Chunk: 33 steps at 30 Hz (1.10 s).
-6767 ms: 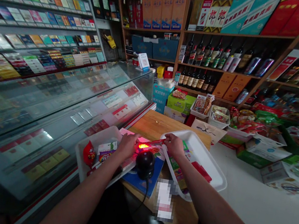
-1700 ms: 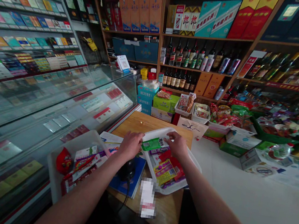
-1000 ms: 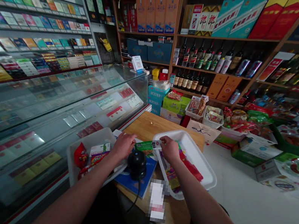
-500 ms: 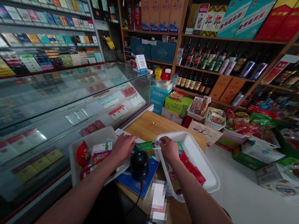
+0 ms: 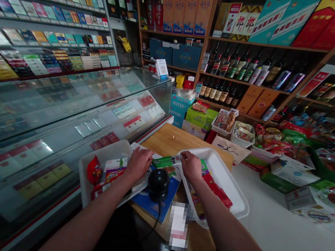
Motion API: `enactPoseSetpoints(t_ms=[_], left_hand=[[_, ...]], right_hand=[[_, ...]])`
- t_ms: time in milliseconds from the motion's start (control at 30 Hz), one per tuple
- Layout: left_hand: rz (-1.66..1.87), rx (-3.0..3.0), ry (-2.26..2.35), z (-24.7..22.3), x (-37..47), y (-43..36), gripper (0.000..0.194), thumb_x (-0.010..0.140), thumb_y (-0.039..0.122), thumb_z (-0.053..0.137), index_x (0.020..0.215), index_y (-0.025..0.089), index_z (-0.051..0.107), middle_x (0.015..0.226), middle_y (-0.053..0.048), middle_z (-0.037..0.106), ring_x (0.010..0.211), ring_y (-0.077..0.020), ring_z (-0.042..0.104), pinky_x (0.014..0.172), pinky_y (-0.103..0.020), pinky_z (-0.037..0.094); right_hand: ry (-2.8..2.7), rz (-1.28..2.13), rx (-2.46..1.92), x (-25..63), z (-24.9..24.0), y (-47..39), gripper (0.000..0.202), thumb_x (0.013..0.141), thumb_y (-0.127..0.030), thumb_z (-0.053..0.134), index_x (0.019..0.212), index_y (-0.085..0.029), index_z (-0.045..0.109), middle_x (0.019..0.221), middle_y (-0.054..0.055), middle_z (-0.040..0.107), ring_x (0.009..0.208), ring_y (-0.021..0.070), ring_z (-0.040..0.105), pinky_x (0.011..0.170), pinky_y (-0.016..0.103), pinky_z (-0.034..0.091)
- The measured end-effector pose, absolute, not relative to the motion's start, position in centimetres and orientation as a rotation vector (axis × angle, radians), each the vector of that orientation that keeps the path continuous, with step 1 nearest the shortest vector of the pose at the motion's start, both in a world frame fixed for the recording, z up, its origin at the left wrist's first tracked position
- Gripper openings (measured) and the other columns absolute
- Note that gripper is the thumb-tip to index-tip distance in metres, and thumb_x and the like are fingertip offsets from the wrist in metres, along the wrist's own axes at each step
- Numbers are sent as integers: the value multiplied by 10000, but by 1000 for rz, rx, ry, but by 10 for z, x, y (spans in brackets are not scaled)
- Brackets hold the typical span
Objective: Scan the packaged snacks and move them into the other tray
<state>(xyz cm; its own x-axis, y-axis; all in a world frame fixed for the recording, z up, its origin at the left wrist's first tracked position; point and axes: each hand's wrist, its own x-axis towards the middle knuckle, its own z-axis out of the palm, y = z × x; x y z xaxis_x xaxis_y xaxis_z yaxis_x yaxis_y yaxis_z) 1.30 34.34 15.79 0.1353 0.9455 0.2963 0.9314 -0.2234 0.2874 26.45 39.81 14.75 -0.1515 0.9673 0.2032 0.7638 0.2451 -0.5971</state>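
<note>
A green snack packet (image 5: 164, 162) is stretched level between my two hands, above a blue booklet (image 5: 154, 204). My left hand (image 5: 139, 164) pinches its left end, and my right hand (image 5: 191, 166) grips its pale right end. Just below the packet stands a black scanner (image 5: 158, 184) with a cable. Under my left forearm is a white bin (image 5: 84, 180) holding a red packet (image 5: 95, 170) and other small packets. On the right, a white tray (image 5: 240, 200) contains red and green packets (image 5: 216, 190), partly covered by my right arm.
A glass display counter (image 5: 69, 113) runs along the left. The wooden table (image 5: 170, 136) carries the bin and tray. Shelves with bottles (image 5: 224, 92) and boxes stand behind. Snack baskets (image 5: 243, 134) and cartons (image 5: 311, 203) sit on the floor at right. A blurred pale patch (image 5: 179, 226) lies near the table's front.
The whole view has shifted slightly, so things appear a little further right. Both hands keep the green packet in nearly the same place.
</note>
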Motion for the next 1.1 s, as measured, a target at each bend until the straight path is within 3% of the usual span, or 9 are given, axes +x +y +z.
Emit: enactPoseSetpoints(t_ms=[300,600,900,1100], left_hand=[[787,2291,1972,182,-25,317,222,885,170,551,1049,217,692,1035,-66,780,1070,-269,678,1074,-469,419],[819,2079,2193,179,-85,262,283,941,285,490,1148,200,662,1054,-76,758,1072,-283,646,1048,-475,450],[717,1872,2323,164,-130,215,310,916,215,469,1145,165,672,1092,-111,741,1032,-255,668,963,-396,502],[664,1833,2348,154,-140,191,320,864,184,491,1106,186,702,1009,-88,754,964,-245,666,921,-391,506]], right_hand=[[-1976,561,-1412,226,170,389,244,875,-131,589,1067,-209,719,1033,50,771,980,189,691,887,262,470],[-2259,529,-1296,160,188,362,256,924,-174,553,1127,-208,706,1059,77,752,1012,198,666,915,275,455],[-2644,299,-1175,98,191,326,349,927,-152,503,1244,-149,649,1064,158,736,1024,257,661,947,354,435],[-2758,237,-1268,74,184,309,332,876,-99,534,1185,-149,643,1025,164,730,1009,268,670,915,365,447]])
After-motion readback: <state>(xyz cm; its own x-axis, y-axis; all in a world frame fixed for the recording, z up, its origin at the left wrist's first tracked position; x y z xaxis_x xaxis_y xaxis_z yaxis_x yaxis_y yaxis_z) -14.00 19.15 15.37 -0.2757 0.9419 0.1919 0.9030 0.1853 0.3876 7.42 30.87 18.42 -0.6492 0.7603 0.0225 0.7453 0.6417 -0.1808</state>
